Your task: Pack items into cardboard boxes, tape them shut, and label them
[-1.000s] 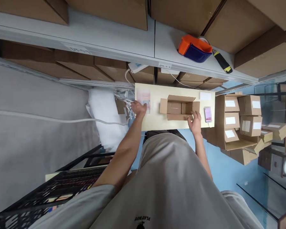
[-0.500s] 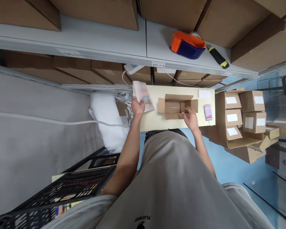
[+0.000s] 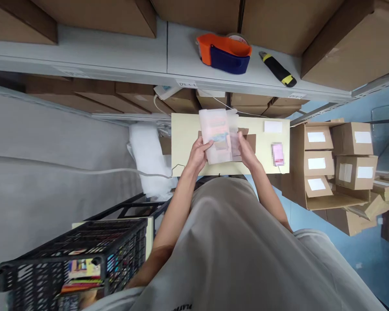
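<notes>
A flat picture-covered item wrapped in translucent packing film (image 3: 216,129) is raised above the table, in front of the open cardboard box (image 3: 251,142). My left hand (image 3: 198,155) grips its lower left side, thumb on top. At the right, a loose flap of the film (image 3: 234,129) sticks out, and my right hand (image 3: 247,151) holds its edge, with most of its fingers hidden behind. The wrapped item covers much of the box, so only the box's right flaps and a bit of its left side show.
On the pale table (image 3: 184,129) lie a white paper (image 3: 272,126) and a phone (image 3: 278,154) with a cable. A tape dispenser (image 3: 227,54) and a utility knife (image 3: 278,70) rest on the shelf above. Boxes (image 3: 317,160) stand right; a black crate (image 3: 81,250) and white wrap roll (image 3: 149,160) left.
My left hand has brought the wrapped item rightward, over the box. My right hand has left the box's edge and taken the film's flap. The view has shifted slightly.
</notes>
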Action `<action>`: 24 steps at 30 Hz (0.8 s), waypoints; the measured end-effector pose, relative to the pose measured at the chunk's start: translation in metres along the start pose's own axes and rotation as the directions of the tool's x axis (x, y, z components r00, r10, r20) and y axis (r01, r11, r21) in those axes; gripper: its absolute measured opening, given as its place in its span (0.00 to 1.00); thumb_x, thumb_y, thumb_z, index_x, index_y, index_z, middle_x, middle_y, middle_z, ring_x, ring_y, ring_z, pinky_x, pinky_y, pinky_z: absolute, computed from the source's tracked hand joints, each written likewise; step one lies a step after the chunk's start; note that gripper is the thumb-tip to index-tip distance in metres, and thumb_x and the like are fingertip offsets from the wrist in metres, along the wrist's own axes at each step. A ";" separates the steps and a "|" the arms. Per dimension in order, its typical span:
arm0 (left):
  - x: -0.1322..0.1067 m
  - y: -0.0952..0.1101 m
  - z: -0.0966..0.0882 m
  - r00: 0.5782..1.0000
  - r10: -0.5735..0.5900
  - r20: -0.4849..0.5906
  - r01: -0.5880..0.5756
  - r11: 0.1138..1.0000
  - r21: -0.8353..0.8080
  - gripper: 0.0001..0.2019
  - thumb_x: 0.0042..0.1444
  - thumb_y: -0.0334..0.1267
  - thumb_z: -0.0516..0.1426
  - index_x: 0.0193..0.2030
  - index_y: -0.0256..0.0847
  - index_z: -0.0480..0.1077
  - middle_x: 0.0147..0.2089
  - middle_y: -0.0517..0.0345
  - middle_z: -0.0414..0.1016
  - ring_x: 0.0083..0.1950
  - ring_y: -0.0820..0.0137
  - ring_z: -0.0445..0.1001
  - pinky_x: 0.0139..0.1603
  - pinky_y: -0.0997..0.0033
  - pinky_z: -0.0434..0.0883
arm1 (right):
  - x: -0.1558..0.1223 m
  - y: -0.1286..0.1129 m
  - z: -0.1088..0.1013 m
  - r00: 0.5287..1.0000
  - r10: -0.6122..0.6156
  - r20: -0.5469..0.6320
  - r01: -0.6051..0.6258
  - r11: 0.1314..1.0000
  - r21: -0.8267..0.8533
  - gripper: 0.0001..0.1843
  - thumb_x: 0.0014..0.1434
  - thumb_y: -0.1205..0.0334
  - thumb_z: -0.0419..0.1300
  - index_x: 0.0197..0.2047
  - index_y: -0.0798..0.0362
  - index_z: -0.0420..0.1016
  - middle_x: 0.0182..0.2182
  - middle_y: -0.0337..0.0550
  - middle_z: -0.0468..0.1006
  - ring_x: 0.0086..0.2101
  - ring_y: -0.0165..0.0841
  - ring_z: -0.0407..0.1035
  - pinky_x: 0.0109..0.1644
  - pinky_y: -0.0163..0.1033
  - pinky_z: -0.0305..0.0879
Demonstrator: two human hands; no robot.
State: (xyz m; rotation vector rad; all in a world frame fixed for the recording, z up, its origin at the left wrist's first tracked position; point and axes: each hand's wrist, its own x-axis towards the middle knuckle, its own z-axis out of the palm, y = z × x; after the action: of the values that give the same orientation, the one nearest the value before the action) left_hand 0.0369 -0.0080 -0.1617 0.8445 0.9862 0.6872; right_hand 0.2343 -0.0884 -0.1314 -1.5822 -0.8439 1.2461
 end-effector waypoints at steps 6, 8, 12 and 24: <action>-0.001 -0.028 0.022 1.000 -0.020 -0.008 0.022 0.967 0.253 0.33 0.58 0.64 0.71 0.60 0.43 0.73 0.68 0.38 0.83 0.69 0.43 0.82 0.70 0.38 0.81 | -0.009 0.027 -0.024 0.993 -0.053 -0.101 0.043 0.995 -0.093 0.41 0.67 0.27 0.67 0.67 0.51 0.85 0.62 0.49 0.89 0.62 0.52 0.83 0.72 0.57 0.78; -0.001 -0.017 0.027 0.986 0.166 -0.015 -0.143 0.891 0.431 0.41 0.60 0.63 0.71 0.72 0.43 0.70 0.80 0.34 0.72 0.81 0.40 0.71 0.79 0.36 0.72 | -0.009 0.025 -0.035 0.990 -0.108 -0.091 0.085 0.970 -0.230 0.34 0.75 0.35 0.61 0.70 0.49 0.84 0.63 0.46 0.89 0.63 0.53 0.82 0.71 0.58 0.78; 0.001 0.031 0.041 0.865 0.445 0.233 -0.445 0.461 0.768 0.48 0.62 0.55 0.73 0.85 0.52 0.61 0.92 0.45 0.46 0.93 0.38 0.36 0.90 0.31 0.48 | -0.002 -0.007 -0.052 0.989 -0.136 0.065 0.148 0.795 -0.588 0.28 0.79 0.58 0.55 0.76 0.40 0.79 0.70 0.37 0.84 0.63 0.53 0.83 0.70 0.58 0.79; 0.052 0.030 0.024 0.929 0.052 0.367 -0.368 0.231 0.900 0.20 0.66 0.28 0.62 0.57 0.50 0.89 0.62 0.55 0.89 0.66 0.52 0.86 0.71 0.54 0.79 | 0.032 -0.019 -0.022 0.958 0.130 0.255 0.188 0.388 -0.902 0.36 0.78 0.71 0.48 0.81 0.38 0.72 0.72 0.42 0.82 0.65 0.51 0.81 0.67 0.53 0.78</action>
State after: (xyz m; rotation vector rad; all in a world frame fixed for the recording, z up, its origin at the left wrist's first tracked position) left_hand 0.0754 0.0427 -0.1507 2.1918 1.0026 0.0544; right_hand 0.2644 -0.0581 -0.1227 -2.2363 -2.0301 0.9853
